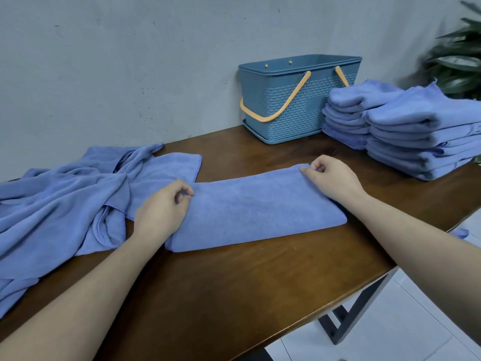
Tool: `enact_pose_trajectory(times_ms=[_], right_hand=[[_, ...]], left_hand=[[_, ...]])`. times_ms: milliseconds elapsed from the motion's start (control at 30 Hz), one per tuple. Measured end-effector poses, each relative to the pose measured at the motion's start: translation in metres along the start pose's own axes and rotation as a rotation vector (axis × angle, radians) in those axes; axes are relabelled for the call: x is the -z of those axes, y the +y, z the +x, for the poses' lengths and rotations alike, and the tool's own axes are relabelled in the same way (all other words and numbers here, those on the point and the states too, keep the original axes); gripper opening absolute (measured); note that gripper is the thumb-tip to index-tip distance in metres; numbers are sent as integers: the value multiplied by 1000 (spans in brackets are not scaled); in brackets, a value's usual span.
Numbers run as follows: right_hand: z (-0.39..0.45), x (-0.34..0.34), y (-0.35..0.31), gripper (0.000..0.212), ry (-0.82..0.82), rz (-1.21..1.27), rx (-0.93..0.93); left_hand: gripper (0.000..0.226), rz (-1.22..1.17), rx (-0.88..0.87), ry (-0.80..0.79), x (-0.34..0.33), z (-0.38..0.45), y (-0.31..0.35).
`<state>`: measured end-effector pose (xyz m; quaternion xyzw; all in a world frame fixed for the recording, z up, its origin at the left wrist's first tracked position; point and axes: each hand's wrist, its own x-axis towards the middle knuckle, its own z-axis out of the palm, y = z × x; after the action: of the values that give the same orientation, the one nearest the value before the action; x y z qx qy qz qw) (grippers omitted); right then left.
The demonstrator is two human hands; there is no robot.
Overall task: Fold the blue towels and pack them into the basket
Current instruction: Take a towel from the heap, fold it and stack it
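From the head view I see the folded towel (pixel 256 213) lying as a long strip across the middle of the frame on the brown tabletop (pixel 260 295); my left hand (pixel 161 212) sits at its left end, fingers (pixel 186 191) curled and pinching the upper corner there; my right hand (pixel 330 178) is at the right end, its fingers (pixel 308 171) curled over the far edge and pinching the cloth. At centre left a loose heap of unfolded towels (pixel 65 201) spreads to the frame's edge, touching the strip's left end. The blue basket (pixel 294 105) with orange handles stands upright in the upper middle against the wall; just beside it, at right, two stacks of folded towels (pixel 406 126) rest on the tabletop; a green plant (pixel 458 56) shows in the upper right corner.
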<state>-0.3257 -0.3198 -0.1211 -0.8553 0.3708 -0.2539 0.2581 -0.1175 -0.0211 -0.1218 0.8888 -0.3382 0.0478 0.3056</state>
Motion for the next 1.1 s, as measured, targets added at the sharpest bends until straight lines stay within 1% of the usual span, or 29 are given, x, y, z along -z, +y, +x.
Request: enact_pose_trajectory(times_ms=[167,267,300,367,433,467,533,600,667,700,767,800,833,900,933,1000,1033,1067,1100], right_hand=[[5,-2,-5,24,-14,-152,-74],[8,1,-3,19,-39,-138,-96],[7,2,-3,19,-37,-100,-72],[3,5,-3,18,10,-20,46],[-4,7,-8,19,44,-26,225],[-8,7,-12,21,16,-31,307],[-20,7,-27,27,-141,-17,455],[-30,2,-41,35,-319,-65,549],[-35,-1,-48,43,-464,-199,516],[-34,-2,-47,46,-496,-271,480],[-30,0,-41,49,-494,-361,385],[-26,1,-35,52,-493,-362,320],[-24,3,-31,53,-494,-343,259],[-20,6,-22,55,-469,-311,160],[-21,8,-18,56,-422,-304,132],[-26,14,-11,54,-262,-294,100],[-28,19,-9,51,-189,-293,74],[-30,24,-7,46,-146,-284,25],[-32,29,-5,43,-139,-273,-32]], left_hand=[[19,116,-74,-27,0,1,0],[21,190,-122,-32,0,0,0],[20,227,-180,-2,2,-1,1],[15,254,-365,83,6,-2,6],[12,173,-508,102,7,-4,16],[16,109,-528,55,6,-7,23],[37,52,-510,-115,-2,-13,35],[54,135,-468,-287,-11,-17,40],[63,240,-386,-423,-11,-18,42],[69,275,-348,-462,-9,-18,42],[88,310,-310,-503,-5,-17,39],[97,315,-309,-508,-4,-18,38],[100,318,-310,-511,-5,-19,38],[92,313,-307,-513,-5,-19,38],[85,308,-310,-499,-5,-19,38],[70,286,-359,-410,-6,-20,38],[66,263,-394,-351,-5,-20,37],[65,236,-421,-302,-4,-21,36],[65,214,-441,-275,-2,-23,35]])
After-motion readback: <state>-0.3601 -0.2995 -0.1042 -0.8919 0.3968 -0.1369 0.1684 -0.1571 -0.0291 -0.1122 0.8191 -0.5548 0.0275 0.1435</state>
